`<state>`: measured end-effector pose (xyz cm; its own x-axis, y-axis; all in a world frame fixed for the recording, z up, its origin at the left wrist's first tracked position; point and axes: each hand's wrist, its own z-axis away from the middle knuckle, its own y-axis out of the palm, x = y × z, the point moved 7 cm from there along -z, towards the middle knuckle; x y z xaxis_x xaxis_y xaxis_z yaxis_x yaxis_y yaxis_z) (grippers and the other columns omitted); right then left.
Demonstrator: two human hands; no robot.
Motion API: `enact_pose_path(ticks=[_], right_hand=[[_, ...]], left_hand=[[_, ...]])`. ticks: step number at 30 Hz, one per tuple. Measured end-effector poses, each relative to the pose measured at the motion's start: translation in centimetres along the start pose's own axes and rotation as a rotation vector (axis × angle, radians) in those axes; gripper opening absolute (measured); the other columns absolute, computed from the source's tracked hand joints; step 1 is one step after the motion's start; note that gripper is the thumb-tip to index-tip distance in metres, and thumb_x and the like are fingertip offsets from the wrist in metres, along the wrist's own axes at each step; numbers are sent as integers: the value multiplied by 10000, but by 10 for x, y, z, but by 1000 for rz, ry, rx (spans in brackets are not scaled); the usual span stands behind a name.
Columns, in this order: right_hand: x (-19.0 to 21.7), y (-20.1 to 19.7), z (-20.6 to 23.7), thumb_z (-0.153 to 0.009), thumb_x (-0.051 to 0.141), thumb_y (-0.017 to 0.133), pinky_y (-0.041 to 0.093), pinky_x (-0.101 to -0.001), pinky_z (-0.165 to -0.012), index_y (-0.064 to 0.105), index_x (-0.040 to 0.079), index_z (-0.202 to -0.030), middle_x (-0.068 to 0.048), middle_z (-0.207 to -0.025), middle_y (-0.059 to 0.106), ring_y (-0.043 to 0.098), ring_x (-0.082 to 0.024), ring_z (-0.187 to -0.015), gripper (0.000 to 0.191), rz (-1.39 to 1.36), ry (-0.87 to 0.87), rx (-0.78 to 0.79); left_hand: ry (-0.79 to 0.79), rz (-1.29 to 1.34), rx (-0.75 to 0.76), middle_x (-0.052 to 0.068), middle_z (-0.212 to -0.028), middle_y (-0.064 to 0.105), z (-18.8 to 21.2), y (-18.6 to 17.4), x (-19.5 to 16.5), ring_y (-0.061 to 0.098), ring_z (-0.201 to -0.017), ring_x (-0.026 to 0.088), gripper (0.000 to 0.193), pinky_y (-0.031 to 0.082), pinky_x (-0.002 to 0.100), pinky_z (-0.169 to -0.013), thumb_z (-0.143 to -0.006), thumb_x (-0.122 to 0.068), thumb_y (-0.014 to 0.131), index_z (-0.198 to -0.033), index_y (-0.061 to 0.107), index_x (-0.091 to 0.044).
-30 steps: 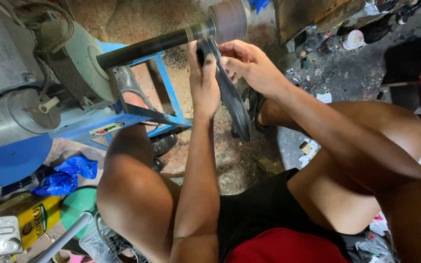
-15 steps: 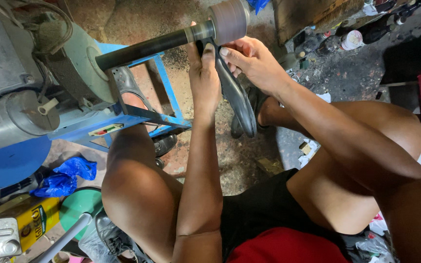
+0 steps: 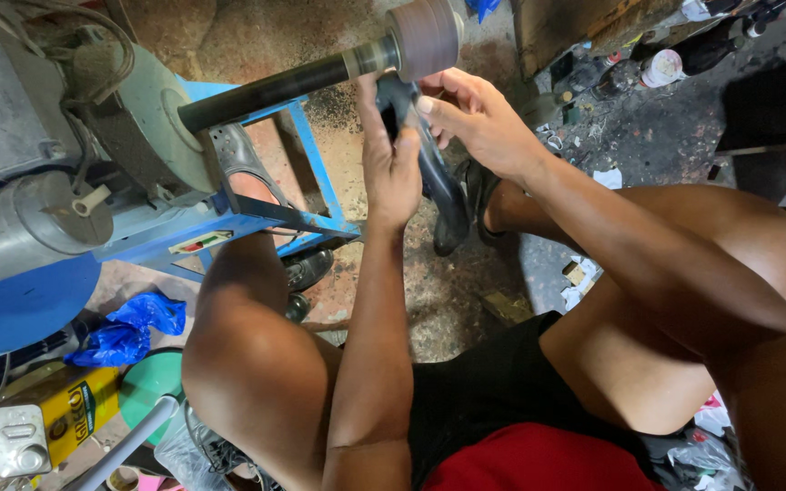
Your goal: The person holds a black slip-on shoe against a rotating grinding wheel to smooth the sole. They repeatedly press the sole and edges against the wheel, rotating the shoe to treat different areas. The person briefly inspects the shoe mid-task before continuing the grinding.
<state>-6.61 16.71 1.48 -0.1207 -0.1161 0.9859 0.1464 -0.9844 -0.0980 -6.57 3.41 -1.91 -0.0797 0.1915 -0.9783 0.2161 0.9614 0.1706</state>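
- The dark, curved shoe sole (image 3: 438, 177) is clamped between both hands, its upper end pressed up against the grey cylindrical sanding drum (image 3: 425, 38) and its lower end hanging down away from the drum towards the floor.
- The left hand (image 3: 391, 159) has its grip closed around the sole just below the drum, fingers wrapped over the sole's left edge.
- The right hand (image 3: 477, 123) has its grip closed on the sole from the other side, fingertips touching the sole's top right beside the drum.
- The drum sits at the end of a long black shaft (image 3: 275, 89) that runs away from it, down and left, into a grey motor housing (image 3: 143, 123).
- The blue metal frame (image 3: 270, 214) carrying the machine stands below the shaft, left of the drum.
- A crumpled blue plastic bag (image 3: 134, 327) lies on the dusty floor well below and left of the drum, and a yellow rectangular tin can (image 3: 47, 423) lies farther still in that direction.
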Motion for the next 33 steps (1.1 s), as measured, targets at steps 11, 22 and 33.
enact_pose_path(ticks=[11,22,33], right_hand=[[-13,3,-9,-1046,224,678,546,-237,-770,625,-19,-1300,-13,-1071,670,622,-71,-855,355,-7,-6,-11],[-3,4,-17,-1047,282,678,543,-238,-707,708,44,-1016,28,-858,666,615,-62,-744,241,-2,41,-49],[-1,5,-13,-1077,224,655,550,-241,-765,656,13,-1239,7,-1047,651,610,-66,-862,266,-55,-57,26]], left_hand=[[47,10,-93,169,-1520,456,-2,-8,9,503,-1399,307,652,408,445,-1216,-1074,-132,485,-1658,195,-143],[-39,-55,-139,204,-1481,523,-13,-9,18,529,-1383,324,687,427,443,-1159,-1088,-406,519,-1626,211,-112],[114,-2,-113,174,-1476,500,-5,-8,4,512,-1389,282,622,400,423,-1240,-1132,-290,517,-1659,226,-135]])
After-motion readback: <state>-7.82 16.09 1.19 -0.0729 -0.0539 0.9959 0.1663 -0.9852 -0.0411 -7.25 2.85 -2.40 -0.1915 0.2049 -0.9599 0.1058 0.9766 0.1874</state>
